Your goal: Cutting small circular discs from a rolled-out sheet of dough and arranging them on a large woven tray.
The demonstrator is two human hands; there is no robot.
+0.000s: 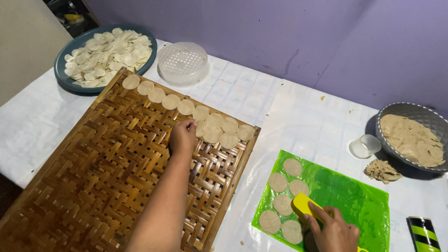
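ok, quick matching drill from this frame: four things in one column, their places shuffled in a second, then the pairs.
Things:
1. blue tray
2. grey bowl
3. green sheet
4. left hand

Places:
A. far right, holding dough
B. on the woven mat, at the row of discs
C. under the right hand
D. far left, piled with pale discs

Pairs: 1-D, 2-A, 3-C, 4-B

Two bare arms reach out — one far, one near.
The left hand [183, 136] is stretched forward, palm down, fingertips pinched together. The right hand [332, 228] sits low and close — its fingers curled, knuckles up, pointing forward.
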